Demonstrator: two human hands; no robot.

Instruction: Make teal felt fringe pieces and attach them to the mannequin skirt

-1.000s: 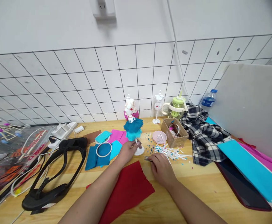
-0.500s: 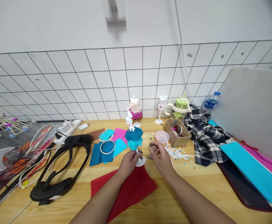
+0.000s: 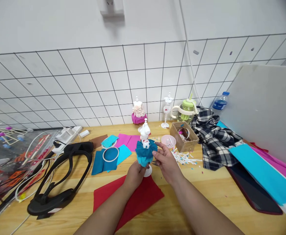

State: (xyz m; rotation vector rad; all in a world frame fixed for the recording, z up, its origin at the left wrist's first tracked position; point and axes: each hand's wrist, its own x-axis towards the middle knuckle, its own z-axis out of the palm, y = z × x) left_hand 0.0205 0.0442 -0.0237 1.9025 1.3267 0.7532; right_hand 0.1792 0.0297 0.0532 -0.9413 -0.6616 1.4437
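Observation:
A small white dress-form stand (image 3: 145, 130) wears a ruffled crepe-paper skirt (image 3: 145, 152), dark teal over lighter blue. My left hand (image 3: 136, 174) is closed round the stand's stem, under the skirt. At the skirt's right side, my right hand (image 3: 166, 160) pinches its teal edge between thumb and fingers. The round white base (image 3: 148, 171) shows just right of my left hand. A red paper sheet (image 3: 130, 204) lies beneath my forearms, in front of the stand.
Behind stand a dress form in a pink skirt (image 3: 138, 112) and a bare one (image 3: 166, 109). A cardboard box (image 3: 185, 143), a pink dish (image 3: 168, 141) and paper scraps (image 3: 185, 157) lie right. Teal paper (image 3: 98, 164), a white ring (image 3: 110, 154) and a black headset strap (image 3: 59, 182) lie left.
My right hand has moved left and now grips the skirt's edge. The dress form has shifted and tipped nearer to me, with my left hand still on its stem.

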